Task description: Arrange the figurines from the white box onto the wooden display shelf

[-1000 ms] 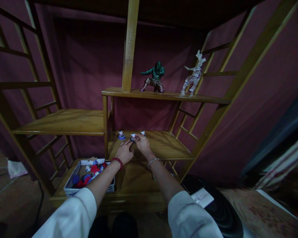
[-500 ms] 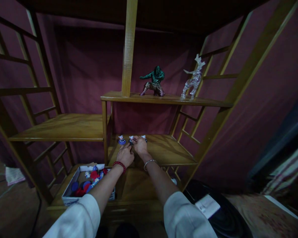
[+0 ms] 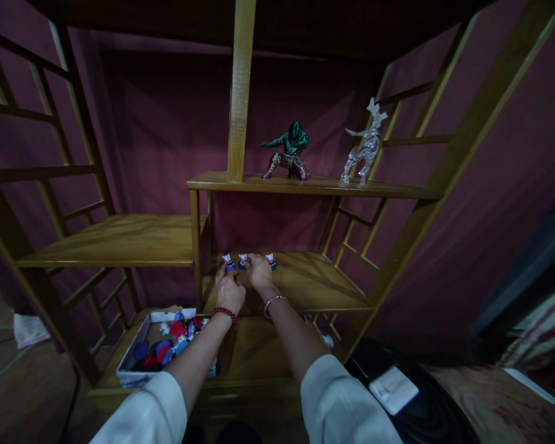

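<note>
Three small cat-like figurines on round bases stand in a row on the lower right shelf [image 3: 305, 283]. My left hand [image 3: 230, 291], with a red bead bracelet, has its fingers closed on the base of the left figurine [image 3: 228, 260], which has a blue base. My right hand [image 3: 261, 274], wearing a silver bangle, pinches the middle figurine [image 3: 243, 259] from its right side; part of it is hidden by the fingers. Just right of that hand is the right figurine [image 3: 271, 260], on a dark base.
An open cardboard box [image 3: 136, 377] of red, blue and white figurines sits at lower left. On the upper shelf [image 3: 324, 187] stand a green crouching figure [image 3: 290, 154] and a clear deer figure [image 3: 364, 148]. A wooden post [image 3: 240, 92] rises above. A white packet [image 3: 393, 390] lies lower right.
My left hand has moved left from near the middle figurine to the left one and taken hold of its base. My right hand stays at the middle figurine.
</note>
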